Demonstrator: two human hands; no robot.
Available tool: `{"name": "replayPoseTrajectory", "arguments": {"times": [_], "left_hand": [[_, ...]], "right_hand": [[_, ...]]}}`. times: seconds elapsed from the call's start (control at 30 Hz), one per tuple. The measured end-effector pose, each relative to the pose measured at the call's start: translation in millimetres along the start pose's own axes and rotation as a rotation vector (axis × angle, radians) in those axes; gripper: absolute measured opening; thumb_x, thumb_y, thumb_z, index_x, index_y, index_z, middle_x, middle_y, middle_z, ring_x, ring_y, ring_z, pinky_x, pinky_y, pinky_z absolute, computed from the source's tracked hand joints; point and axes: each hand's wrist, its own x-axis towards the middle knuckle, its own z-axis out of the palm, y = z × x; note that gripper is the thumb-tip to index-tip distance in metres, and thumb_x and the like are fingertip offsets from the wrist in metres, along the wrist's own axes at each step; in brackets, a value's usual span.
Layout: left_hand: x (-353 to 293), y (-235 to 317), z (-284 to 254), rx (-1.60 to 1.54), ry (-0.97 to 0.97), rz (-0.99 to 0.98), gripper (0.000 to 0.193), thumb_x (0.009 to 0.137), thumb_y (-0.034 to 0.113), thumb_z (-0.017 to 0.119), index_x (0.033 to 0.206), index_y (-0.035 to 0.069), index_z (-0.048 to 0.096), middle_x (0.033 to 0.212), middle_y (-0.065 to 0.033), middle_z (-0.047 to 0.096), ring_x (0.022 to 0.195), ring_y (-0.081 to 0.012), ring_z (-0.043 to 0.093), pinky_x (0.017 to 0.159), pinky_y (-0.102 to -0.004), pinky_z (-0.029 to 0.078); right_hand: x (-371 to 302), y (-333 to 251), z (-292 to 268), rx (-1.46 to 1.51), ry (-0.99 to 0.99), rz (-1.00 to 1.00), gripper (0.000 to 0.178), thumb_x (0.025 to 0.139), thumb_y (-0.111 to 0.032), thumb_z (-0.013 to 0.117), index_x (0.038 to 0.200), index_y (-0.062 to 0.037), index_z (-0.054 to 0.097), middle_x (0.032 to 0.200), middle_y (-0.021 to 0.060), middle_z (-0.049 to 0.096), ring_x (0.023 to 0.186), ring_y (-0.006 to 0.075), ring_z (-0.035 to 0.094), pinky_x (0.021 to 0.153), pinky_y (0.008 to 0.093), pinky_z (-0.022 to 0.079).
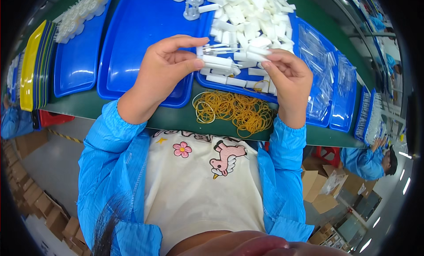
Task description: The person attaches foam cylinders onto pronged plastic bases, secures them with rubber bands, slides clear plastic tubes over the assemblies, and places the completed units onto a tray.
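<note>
My left hand (pixel 161 68) pinches the base of a white pronged plastic part (pixel 223 49) between thumb and fingers. Its thin prongs point right, and a white foam piece appears to sit along the lower ones. Opposite them, my right hand (pixel 289 74) grips a small white foam piece (pixel 257 53) by its end, near the prong tips. Both hands are above the near part of a blue tray (pixel 205 82) heaped with white foam pieces (pixel 251 17). Rubber bands (pixel 238 112) lie in a tangled pile on the green table, nearest me.
Left of the heap is a large blue tray (pixel 137 30) with several clear pronged parts (pixel 191 10) at its far edge. A smaller tray (pixel 77 66) and stacked yellow trays (pixel 33 66) stand farther left. Trays of clear plastic pieces (pixel 316 70) are at the right. Co-workers (pixel 362 161) sit nearby.
</note>
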Motion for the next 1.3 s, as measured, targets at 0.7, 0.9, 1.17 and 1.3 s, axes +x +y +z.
{"name": "replayPoseTrajectory", "arguments": {"times": [0.7, 0.9, 1.17, 1.3], "left_hand": [[4.8, 0.2, -16.2, -0.203, 0.025, 0.017, 0.037, 0.095, 0.015, 0.06, 0.13, 0.003, 0.053, 0.123, -0.0152, 0.062, 0.105, -0.0205, 0.066, 0.086, -0.0285, 0.056], [1.5, -9.2, -15.9, -0.243, 0.01, 0.036, 0.032, 0.095, 0.012, 0.061, 0.126, 0.004, 0.056, 0.13, -0.014, 0.058, 0.109, -0.0208, 0.063, 0.087, -0.0297, 0.056], [0.8, -2.8, -13.4, -0.154, -0.044, 0.014, 0.033, 0.093, 0.011, 0.063, 0.125, 0.003, 0.058, 0.13, -0.0139, 0.058, 0.11, -0.0206, 0.062, 0.088, -0.0312, 0.056], [1.1, 1.3, -10.3, -0.129, -0.056, -0.026, 0.036, 0.091, 0.011, 0.065, 0.126, 0.001, 0.057, 0.129, -0.0146, 0.058, 0.107, -0.0202, 0.063, 0.087, -0.0307, 0.056]], "right_hand": [[-10.2, -13.9, 13.2, -0.805, -0.467, -0.306, 0.019, 0.077, -0.007, 0.073, 0.094, -0.0032, 0.066, 0.093, 0.0098, 0.067, 0.088, 0.029, 0.059, 0.081, 0.0379, 0.047], [-12.1, -10.6, 11.9, -0.812, -0.58, -0.367, 0.022, 0.075, -0.007, 0.073, 0.094, -0.0028, 0.062, 0.093, 0.0104, 0.063, 0.092, 0.0321, 0.057, 0.082, 0.0399, 0.046], [-11.7, -5.0, 11.0, -0.925, -0.463, -0.346, 0.022, 0.075, -0.007, 0.073, 0.093, -0.0019, 0.064, 0.092, 0.0119, 0.063, 0.094, 0.0324, 0.057, 0.084, 0.0407, 0.045], [-12.0, -4.9, 8.4, -0.858, -0.534, -0.393, 0.022, 0.074, -0.008, 0.074, 0.092, -0.0026, 0.065, 0.091, 0.0117, 0.064, 0.093, 0.0321, 0.058, 0.083, 0.0402, 0.045]]}}
